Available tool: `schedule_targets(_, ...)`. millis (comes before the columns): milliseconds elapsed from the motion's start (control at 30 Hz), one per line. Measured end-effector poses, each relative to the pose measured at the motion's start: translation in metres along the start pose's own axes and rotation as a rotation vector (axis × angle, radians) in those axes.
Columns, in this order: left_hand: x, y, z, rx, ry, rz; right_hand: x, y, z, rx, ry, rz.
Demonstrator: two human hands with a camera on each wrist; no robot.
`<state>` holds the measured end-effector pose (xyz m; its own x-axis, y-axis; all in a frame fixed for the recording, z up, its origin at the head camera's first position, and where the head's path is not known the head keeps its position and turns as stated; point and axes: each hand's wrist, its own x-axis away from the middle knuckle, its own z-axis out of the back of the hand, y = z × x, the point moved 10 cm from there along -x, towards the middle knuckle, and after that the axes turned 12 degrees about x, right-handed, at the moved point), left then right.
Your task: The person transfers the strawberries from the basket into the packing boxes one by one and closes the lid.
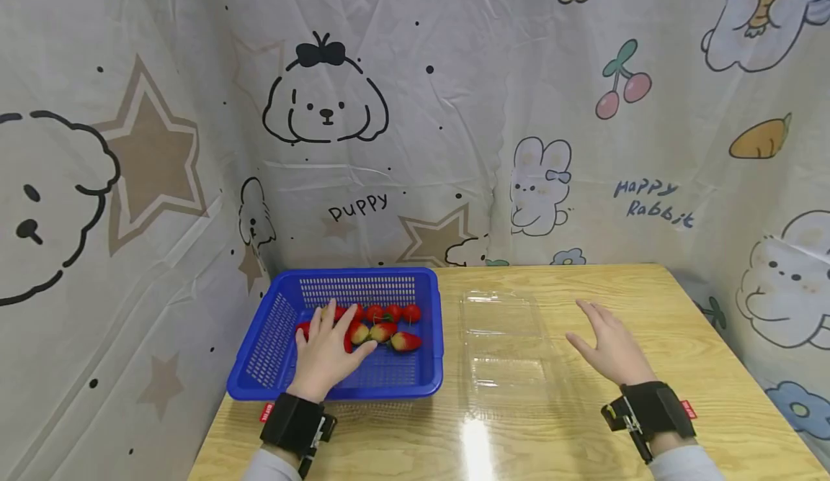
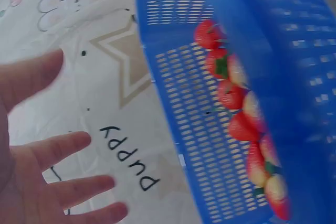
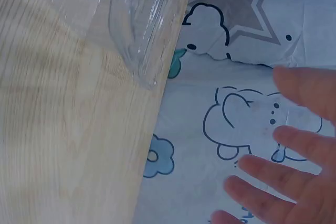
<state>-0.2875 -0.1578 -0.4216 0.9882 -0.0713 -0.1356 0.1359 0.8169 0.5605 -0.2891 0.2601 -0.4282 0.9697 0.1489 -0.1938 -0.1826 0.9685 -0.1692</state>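
A blue plastic basket (image 1: 272,337) sits at the table's far left and holds several red strawberries (image 1: 395,327). My left hand (image 1: 327,348) reaches into the basket over the strawberries with its fingers spread and straight, gripping nothing. The left wrist view shows those fingers (image 2: 63,182) apart beside the basket (image 2: 210,103) and the strawberries (image 2: 239,108). A clear plastic clamshell box (image 1: 509,348) lies open in the middle of the table. My right hand (image 1: 606,344) hovers just right of the box, fingers straight and empty; in the right wrist view the fingers (image 3: 283,182) are spread near the box's corner (image 3: 142,30).
The wooden table (image 1: 681,322) is walled on three sides by a cartoon-printed cloth (image 1: 363,142). Both wrists wear black straps (image 1: 295,423). Glare marks the table's near edge below the box.
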Motion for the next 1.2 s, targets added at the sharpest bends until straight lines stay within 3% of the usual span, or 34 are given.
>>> schedule_targets(133,-0.010,0.013,0.011,0.065,0.001,-0.066,0.001,0.001,-0.010,-0.113,-0.056,-0.024)
schedule_targets(300,-0.032,0.029,0.015,0.209,-0.100,-0.105,0.009,-0.001,-0.028,-0.156,-0.114,-0.050)
schedule_targets(433,-0.050,0.039,0.008,0.222,-0.170,-0.139,0.018,0.000,-0.046,-0.188,-0.168,-0.081)
schedule_targets(633,-0.072,0.046,-0.026,0.177,-0.300,-0.203,0.027,0.005,-0.069,-0.241,-0.216,-0.146)
schedule_targets(900,-0.081,0.038,-0.083,0.086,-0.488,-0.188,0.034,0.010,-0.086,-0.311,-0.224,-0.228)
schedule_targets(1200,-0.083,0.037,-0.112,0.028,-0.510,-0.206,0.045,0.018,-0.103,-0.440,-0.251,-0.354)
